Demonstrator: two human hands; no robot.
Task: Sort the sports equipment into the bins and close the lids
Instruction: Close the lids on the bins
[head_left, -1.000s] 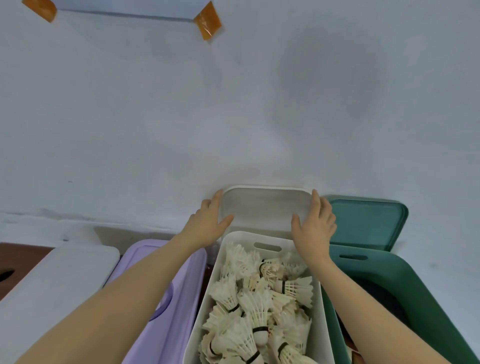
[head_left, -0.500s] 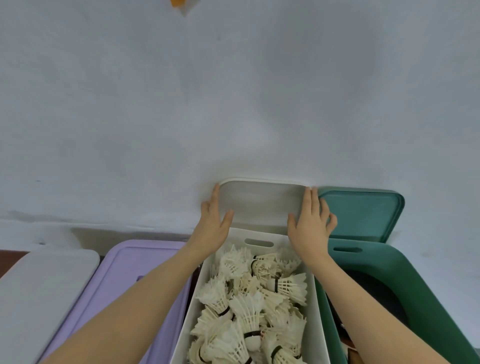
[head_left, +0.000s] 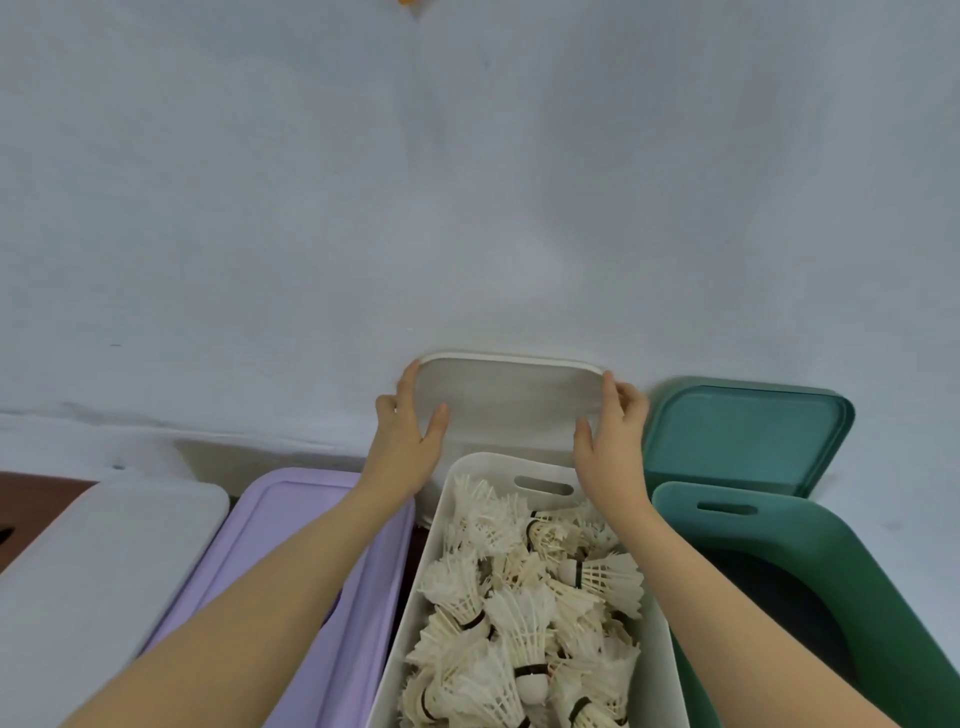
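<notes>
a: at the back of the white bin (head_left: 657, 639), i have my left hand (head_left: 408, 441) and my right hand (head_left: 613, 441) clasping the white lid (head_left: 506, 400) by its two side edges. thumbs lie on the inner face, fingers wrap behind the rim.

b: how does the lid stand?

a: upright, leaning against the pale wall (head_left: 467, 182) just behind the bin, its inner face toward me. the lid is not yet down.

b: and what is under it?

a: the white bin is full of white shuttlecocks (head_left: 519, 618), feathered skirts piled every way, black bands near the cork ends. a slot handle shows in the bin's far wall, between my wrists.

b: to the right?

a: a green bin (head_left: 883, 597) stands just beside the white one, touching or nearly so. its green lid (head_left: 743, 436) is propped open against the wall. the inside is dark; i cannot tell what it holds.

b: to the left?

a: a purple bin (head_left: 311, 499) with its lid on, partly under my left forearm. further left, a grey lid (head_left: 104, 545) sits flat on another box.
</notes>
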